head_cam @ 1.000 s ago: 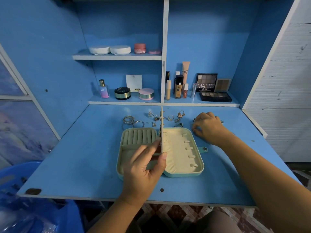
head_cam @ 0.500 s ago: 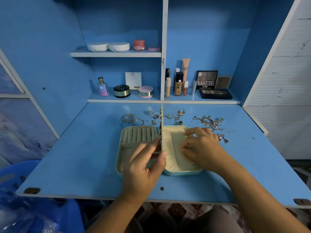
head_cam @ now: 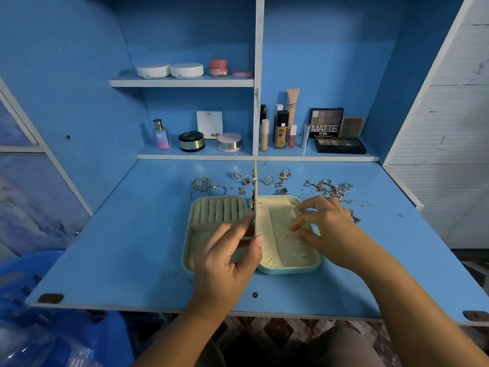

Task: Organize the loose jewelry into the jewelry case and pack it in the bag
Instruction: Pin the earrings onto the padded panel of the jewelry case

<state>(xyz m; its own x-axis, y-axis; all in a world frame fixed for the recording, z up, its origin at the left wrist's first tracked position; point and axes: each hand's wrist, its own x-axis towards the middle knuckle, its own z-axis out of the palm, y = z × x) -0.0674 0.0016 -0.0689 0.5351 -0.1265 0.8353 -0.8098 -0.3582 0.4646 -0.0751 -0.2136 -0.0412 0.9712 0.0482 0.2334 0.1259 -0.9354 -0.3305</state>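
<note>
Near the desk's [head_cam: 127, 234] front edge, the left hand [head_cam: 227, 260] pinches the open case's [head_cam: 291, 269] upright flap [head_cam: 255, 205]; the right hand [head_cam: 329, 227], fingers curled, touches its right half, grip unclear; loose jewelry [head_cam: 328, 189] lies behind, toward the back edge.

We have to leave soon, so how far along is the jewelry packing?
Barely started. Done: the jewelry case lies open on the desk. In hand: the left hand pinches the middle flap upright while the right hand works at the right half's tabs; whether it holds a piece is unclear. Left: the rings and chains lie loose behind the case, its ring slots look empty, and no bag shows.
</note>
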